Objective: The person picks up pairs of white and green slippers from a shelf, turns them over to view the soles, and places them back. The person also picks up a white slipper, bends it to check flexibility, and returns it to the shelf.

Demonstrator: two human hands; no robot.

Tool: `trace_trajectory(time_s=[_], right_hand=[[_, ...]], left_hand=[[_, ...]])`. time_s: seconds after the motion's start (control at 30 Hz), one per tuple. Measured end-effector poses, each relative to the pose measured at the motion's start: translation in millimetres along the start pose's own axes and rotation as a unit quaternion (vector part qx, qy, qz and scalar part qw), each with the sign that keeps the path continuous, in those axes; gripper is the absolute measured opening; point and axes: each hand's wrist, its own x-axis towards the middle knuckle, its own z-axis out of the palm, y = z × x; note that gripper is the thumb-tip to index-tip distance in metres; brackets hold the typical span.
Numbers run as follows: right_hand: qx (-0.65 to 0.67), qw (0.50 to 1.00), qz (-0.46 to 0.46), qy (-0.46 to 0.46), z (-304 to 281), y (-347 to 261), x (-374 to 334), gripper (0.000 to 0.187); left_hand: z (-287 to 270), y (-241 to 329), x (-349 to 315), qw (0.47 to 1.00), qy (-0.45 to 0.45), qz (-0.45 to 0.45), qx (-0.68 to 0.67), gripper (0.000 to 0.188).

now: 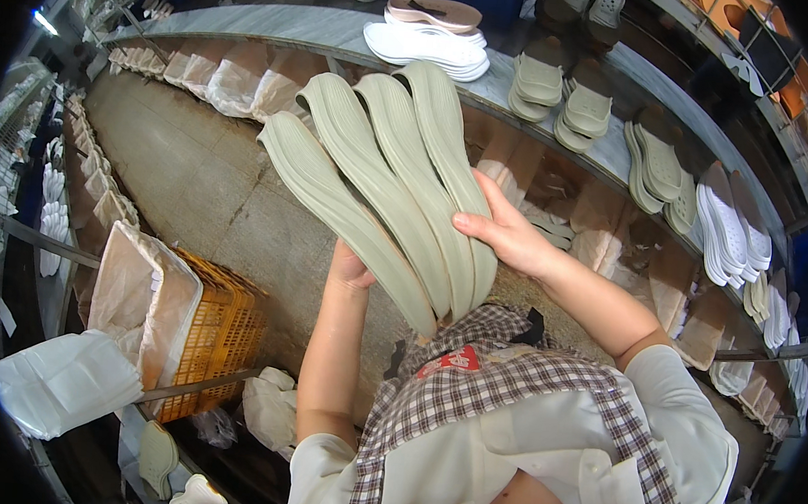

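Observation:
Several sage-green shoe soles (386, 171) are fanned out side by side in front of my apron, their curled ends pointing away from me. My right hand (508, 231) grips the rightmost sole by its edge, thumb on the near face and the other fingers mostly behind. On the left, my left hand (351, 267) holds the leftmost sole from beneath; most of its fingers are hidden behind the soles.
Along the far shelf (279, 26) stand white soles (428, 48), pale green clogs (587, 115) and white clogs (725, 223). A lined orange crate (221, 323) is at lower left, beside a white plastic bag (67, 383). Cloth-lined bins (238, 81) run below the shelf.

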Motion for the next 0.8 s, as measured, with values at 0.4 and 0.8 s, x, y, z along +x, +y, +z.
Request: trace_trajectory(time_s=[0.4,0.8], right_hand=[[-0.049,0.997,-0.056,-0.023,-13,8,-8,0.093],[-0.302,0.947,-0.108,-0.011,-43,13,7,0.100]], left_hand=[[-11,4,3,0.996,-0.072,0.052,-0.008,0.051],[33,14,11,0.984,0.097,0.140,0.059,0.049]])
